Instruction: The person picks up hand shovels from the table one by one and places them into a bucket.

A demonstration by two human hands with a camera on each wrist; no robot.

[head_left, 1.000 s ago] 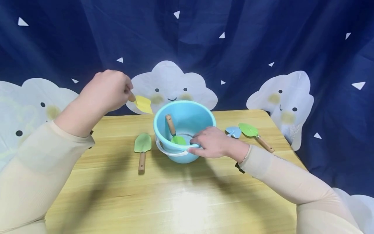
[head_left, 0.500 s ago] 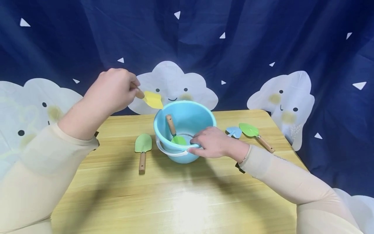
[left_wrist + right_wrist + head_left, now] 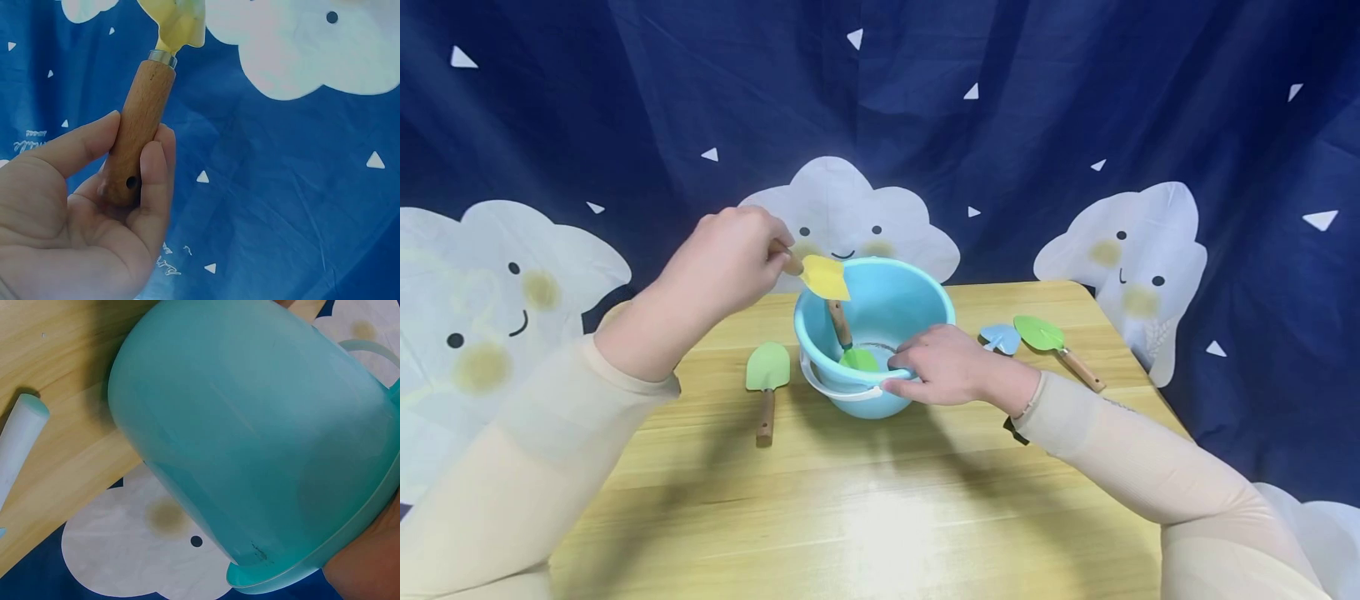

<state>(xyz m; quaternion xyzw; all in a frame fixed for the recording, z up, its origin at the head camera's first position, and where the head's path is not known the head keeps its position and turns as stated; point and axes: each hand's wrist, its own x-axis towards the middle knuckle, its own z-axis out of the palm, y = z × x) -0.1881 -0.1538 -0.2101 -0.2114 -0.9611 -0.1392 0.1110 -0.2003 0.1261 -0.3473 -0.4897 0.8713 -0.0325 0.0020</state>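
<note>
My left hand point(image 3: 724, 260) holds a small trowel with a yellow blade point(image 3: 825, 277) just over the left rim of a light blue bucket point(image 3: 906, 292). In the left wrist view its wooden handle point(image 3: 141, 112) lies between thumb and fingers. My right hand point(image 3: 943, 364) grips the bucket's front right rim, thumb outside and fingers inside. Within the bucket a green trowel point(image 3: 859, 360) leans with its wooden handle upward, partly covered by the yellow blade. The right wrist view is filled mostly by the bucket's side point(image 3: 250, 425).
A pale green trowel point(image 3: 767, 367) lies on the wooden table point(image 3: 760, 517) left of the bucket. To the right are a blue trowel point(image 3: 1000, 338), partly hidden by my right hand, and another green trowel point(image 3: 1040, 332). A dark blue curtain point(image 3: 880, 100) with clouds hangs behind.
My left hand has carried the yellow trowel rightward, and lately a little downward, from left of the bucket to over its rim. The right hand and bucket have stayed put.
</note>
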